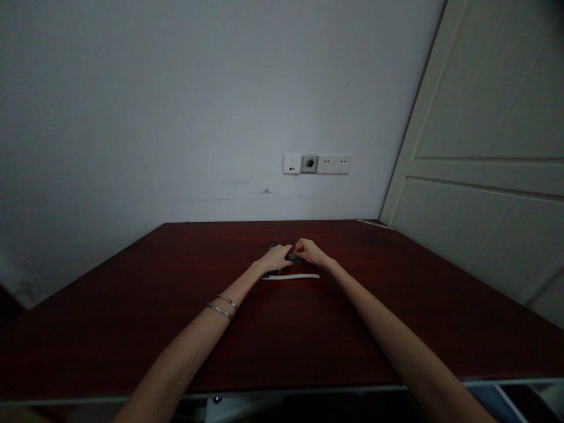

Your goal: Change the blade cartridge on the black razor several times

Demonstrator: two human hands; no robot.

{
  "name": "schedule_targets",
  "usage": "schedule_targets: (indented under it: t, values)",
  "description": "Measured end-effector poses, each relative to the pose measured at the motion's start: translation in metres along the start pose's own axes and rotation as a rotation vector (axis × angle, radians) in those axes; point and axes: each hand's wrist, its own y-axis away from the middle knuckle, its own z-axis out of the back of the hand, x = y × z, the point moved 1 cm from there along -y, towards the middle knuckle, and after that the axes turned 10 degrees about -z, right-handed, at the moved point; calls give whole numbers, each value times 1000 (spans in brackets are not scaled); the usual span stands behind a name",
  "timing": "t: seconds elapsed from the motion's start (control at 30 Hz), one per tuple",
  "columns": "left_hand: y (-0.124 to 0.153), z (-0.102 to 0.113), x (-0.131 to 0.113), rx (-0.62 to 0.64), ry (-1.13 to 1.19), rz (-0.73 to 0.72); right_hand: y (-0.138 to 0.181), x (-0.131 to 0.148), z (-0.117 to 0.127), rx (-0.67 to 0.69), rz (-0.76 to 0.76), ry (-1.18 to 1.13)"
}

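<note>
In the head view, a small dark green flat item (pixel 294 258) lies on the table between my hands; its kind is too small and dim to tell. My left hand (pixel 275 257) is closed over its left side, thumb and fingers on its edges, with a bit of it showing past the knuckles. From the right, my right hand (pixel 309 251) comes in with fingertips pinched together at the item. What sits in that pinch is hidden. Just nearer to me lies a thin white strip (pixel 291 277), running left to right.
A dark red wooden table (pixel 282 335) stretches to the white wall (pixel 176 117). Sockets and a switch plate (pixel 333 165) are set in the wall above it. A white panelled door (pixel 489 147) stands at the right. A narrow strip (pixel 375 224) lies at the far right corner.
</note>
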Motion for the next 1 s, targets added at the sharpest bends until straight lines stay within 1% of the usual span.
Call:
schedule_targets:
  t: [0.2,0.3,0.37,0.43,0.57,0.67,0.73,0.83,1.0]
  values:
    - [1,-1,0,-24,25,-16,2,1,2,-27,0,-10]
    - [2,1,0,-81,56,-50,4,5,9,-63,-8,-14]
    - [5,7,3,-167,80,-79,5,10,14,-74,-37,-14]
    - [8,16,8,-285,105,-78,5,16,18,-53,-87,-5]
    - [17,40,27,-529,154,49,2,36,14,-5,-149,33]
    - [26,52,44,-627,200,149,-1,57,5,27,-172,80]
    - [32,55,53,-653,232,206,-1,70,-2,41,-194,130]
    - [41,54,64,-657,272,263,2,87,-12,31,-226,224]
    - [53,51,72,-648,294,323,10,100,-26,12,-240,355]
